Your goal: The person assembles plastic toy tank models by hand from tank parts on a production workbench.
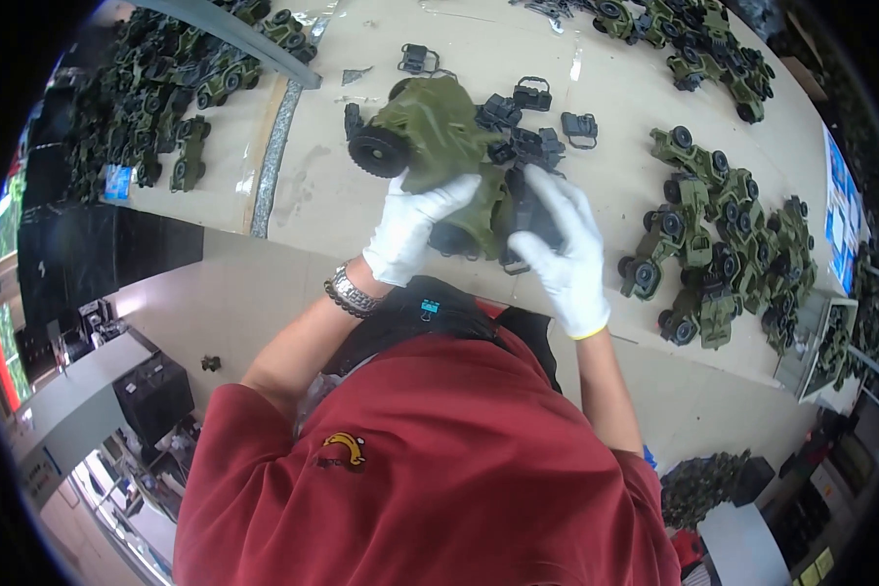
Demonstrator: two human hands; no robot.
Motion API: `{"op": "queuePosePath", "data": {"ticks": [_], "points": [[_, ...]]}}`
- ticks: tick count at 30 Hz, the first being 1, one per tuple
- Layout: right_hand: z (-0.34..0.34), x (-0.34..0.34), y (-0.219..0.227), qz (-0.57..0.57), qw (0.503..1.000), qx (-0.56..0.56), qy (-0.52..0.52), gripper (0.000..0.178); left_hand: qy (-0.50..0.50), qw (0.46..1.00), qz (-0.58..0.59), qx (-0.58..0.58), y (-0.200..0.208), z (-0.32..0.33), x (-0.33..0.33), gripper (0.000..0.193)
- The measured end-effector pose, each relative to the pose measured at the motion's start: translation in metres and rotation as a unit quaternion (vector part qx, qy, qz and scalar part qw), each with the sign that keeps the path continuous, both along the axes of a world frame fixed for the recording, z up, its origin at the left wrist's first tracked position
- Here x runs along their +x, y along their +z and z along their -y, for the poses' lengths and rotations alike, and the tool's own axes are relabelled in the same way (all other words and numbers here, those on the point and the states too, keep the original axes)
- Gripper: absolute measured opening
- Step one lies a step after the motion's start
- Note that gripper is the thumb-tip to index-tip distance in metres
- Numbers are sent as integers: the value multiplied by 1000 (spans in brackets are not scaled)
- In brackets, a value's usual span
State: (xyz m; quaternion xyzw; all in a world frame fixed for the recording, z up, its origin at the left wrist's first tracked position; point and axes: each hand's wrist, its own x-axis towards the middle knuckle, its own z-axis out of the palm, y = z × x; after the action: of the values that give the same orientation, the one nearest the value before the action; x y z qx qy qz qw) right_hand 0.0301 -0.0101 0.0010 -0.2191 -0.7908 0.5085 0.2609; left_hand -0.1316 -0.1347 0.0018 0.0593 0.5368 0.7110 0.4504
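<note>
white-gloved left hand (407, 227) clasps olive-green, black-wheeled plastic toy vehicle (447, 122), seemingly to steady it | white-gloved right hand (568, 252) at vehicle's right, thumb and fingers spread; whether gripping blurred dark part (534, 217), cannot tell | black moulded plastic pieces (527, 146) right of vehicle, presumably for easy reach

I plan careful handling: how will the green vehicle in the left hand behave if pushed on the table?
The green vehicle probably rolls, having chunky black wheels. Its moulded body looks stiff, so it would likely keep its shape.
</note>
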Motion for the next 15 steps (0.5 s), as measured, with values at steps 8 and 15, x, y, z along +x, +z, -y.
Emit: {"op": "queuePosePath", "data": {"ticks": [8, 15], "points": [[51, -20, 12, 11, 998, 57, 9, 65, -37, 998, -24, 42, 20, 37, -12, 40], [47, 3, 35, 31, 968, 238, 77, 94, -48, 990, -123, 58, 42, 35, 19, 44]]}}
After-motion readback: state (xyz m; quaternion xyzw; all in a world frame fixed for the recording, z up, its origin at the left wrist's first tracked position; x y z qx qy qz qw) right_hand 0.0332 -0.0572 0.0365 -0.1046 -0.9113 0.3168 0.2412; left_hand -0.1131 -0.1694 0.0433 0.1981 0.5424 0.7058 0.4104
